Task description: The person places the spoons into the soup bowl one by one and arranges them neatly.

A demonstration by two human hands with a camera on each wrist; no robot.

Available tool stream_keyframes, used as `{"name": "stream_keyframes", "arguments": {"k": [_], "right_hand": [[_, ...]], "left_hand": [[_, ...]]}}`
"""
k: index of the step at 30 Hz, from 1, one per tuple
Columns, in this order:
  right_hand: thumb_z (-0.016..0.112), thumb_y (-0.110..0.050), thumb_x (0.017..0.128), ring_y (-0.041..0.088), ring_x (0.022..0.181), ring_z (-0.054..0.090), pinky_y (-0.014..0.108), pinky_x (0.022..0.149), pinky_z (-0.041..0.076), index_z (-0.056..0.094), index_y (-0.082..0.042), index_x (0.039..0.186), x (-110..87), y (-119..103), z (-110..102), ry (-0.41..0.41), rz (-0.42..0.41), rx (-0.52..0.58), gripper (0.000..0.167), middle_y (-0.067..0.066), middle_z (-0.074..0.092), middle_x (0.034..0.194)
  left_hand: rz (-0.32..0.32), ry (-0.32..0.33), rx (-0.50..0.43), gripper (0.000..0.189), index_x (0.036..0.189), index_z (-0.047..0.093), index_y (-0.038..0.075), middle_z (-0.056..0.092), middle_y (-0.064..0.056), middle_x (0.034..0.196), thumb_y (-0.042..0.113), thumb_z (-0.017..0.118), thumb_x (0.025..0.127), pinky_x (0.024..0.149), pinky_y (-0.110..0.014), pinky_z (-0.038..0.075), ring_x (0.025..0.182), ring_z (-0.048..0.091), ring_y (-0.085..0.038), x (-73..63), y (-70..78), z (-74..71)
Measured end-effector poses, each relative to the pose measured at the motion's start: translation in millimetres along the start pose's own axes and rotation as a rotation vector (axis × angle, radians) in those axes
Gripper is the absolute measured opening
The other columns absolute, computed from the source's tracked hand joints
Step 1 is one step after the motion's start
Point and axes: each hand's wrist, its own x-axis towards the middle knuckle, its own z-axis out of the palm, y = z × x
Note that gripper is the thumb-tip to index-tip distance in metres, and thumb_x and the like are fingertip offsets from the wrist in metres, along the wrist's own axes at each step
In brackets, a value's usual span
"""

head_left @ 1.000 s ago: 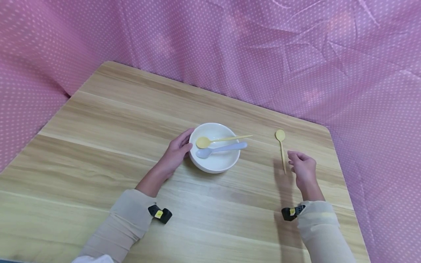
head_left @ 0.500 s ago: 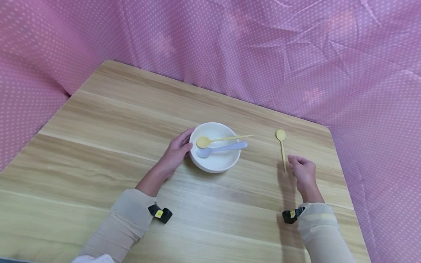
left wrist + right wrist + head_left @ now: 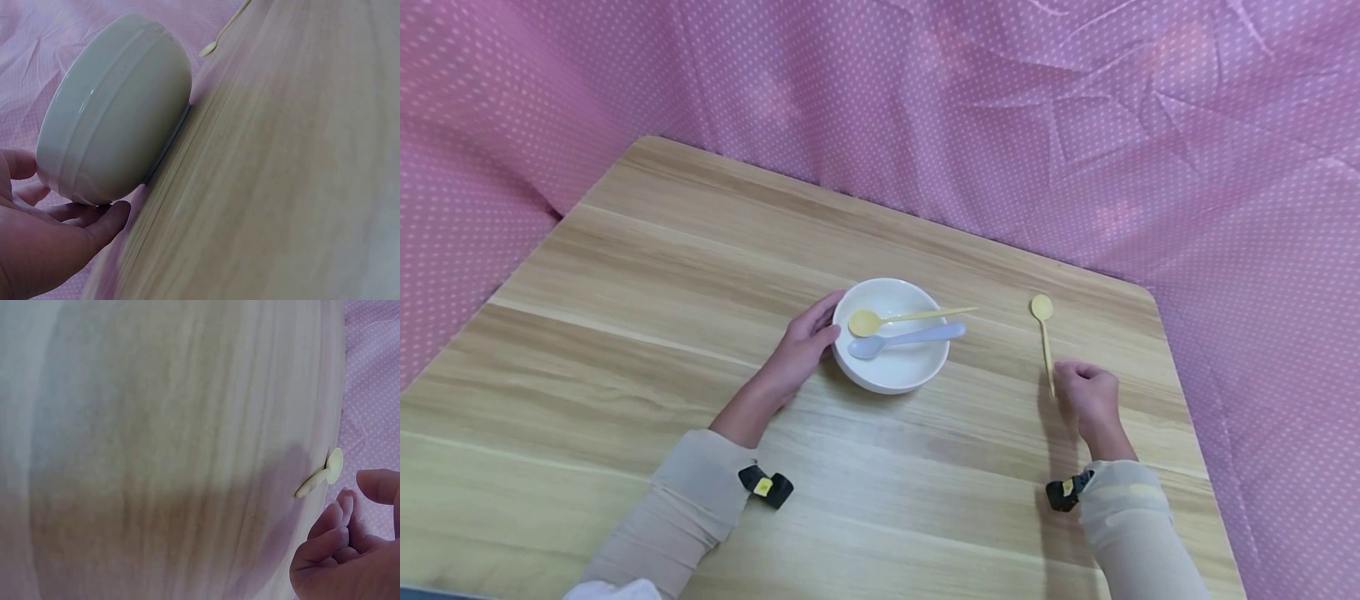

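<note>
A white bowl [image 3: 891,371] stands on the wooden table, holding a yellow spoon [image 3: 864,323] and a pale blue spoon [image 3: 917,336] whose handles extend over its right rim. My left hand [image 3: 801,350] holds the bowl's left side, thumb near the rim; in the left wrist view, the hand's fingers [image 3: 112,222] touch the bowl's outer wall. A second yellow spoon [image 3: 1042,307] lies on the table at right, bowl end away from me. Right beside its handle is my right hand [image 3: 1088,396], fingers bent. The right wrist view shows its thumb apart from the fingers, with nothing between.
The wooden table [image 3: 647,317] carries all these things, and a pink dotted cloth [image 3: 880,100] hangs behind and beside it. Black wrist cameras [image 3: 766,487] sit on both sleeves. Table surface extends left of the bowl and between the bowl and the loose spoon.
My right hand has come slightly toward me, down along the loose yellow spoon's handle, and its fingers look more bent. The left hand, bowl and spoons keep their places.
</note>
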Motion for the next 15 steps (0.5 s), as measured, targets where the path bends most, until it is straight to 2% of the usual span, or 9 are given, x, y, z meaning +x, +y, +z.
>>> {"name": "stream_keyframes", "arguments": {"k": [4, 15], "right_hand": [[0.058, -0.025, 0.091, 0.005, 0.071, 0.050, 0.018, 0.061, 0.047, 0.062, 0.002, 0.107, 2.1, 1.5, 0.6, -0.005, -0.012, -0.029, 0.031, -0.008, 0.055, 0.077], [0.056, -0.025, 0.090, 0.011, 0.074, 0.047, 0.019, 0.057, 0.043, 0.064, 0.002, 0.103, 5.9, 1.7, 0.1, -0.022, -0.044, -0.217, 0.031, -0.004, 0.054, 0.076]], "left_hand": [[-0.004, 0.001, 0.005, 0.052, 0.149, 0.028, 0.019, 0.025, 0.000, 0.155, 0.006, 0.037, 0.100, 0.115, -0.036, 0.026, 0.141, 0.023, -0.013, 0.1, -0.3, -0.4], [-0.011, 0.003, 0.004, 0.052, 0.149, 0.028, 0.019, 0.025, 0.001, 0.155, 0.006, 0.038, 0.099, 0.115, -0.034, 0.026, 0.141, 0.024, -0.012, -0.5, 2.0, 0.9]]}}
